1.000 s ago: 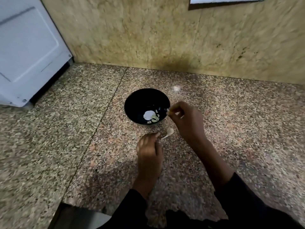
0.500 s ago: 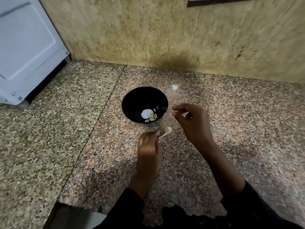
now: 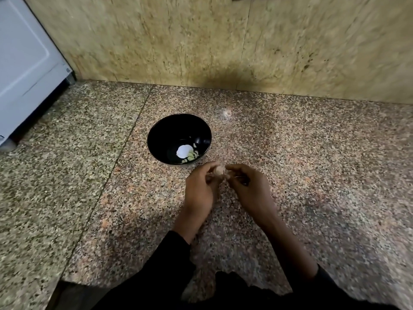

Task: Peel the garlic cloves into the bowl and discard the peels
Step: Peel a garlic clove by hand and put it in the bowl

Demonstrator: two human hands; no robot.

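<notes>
Two hands meet over the counter [image 3: 312,175]: the left hand [image 3: 199,189] pinches a garlic clove [image 3: 219,170] at its fingertips, and the right hand [image 3: 248,186] closes its fingertips just beside it, probably on loose skin, though blur hides the contact. The clove looks small, light, firm and papery-skinned, best nipped at an end. Just beyond sits the black bowl [image 3: 156,139], holding pale pieces.

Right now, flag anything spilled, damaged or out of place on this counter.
Nothing stands out. The black bowl sits upright on the granite counter with pale pieces inside, and both hands hold a garlic clove just in front of it.
</notes>
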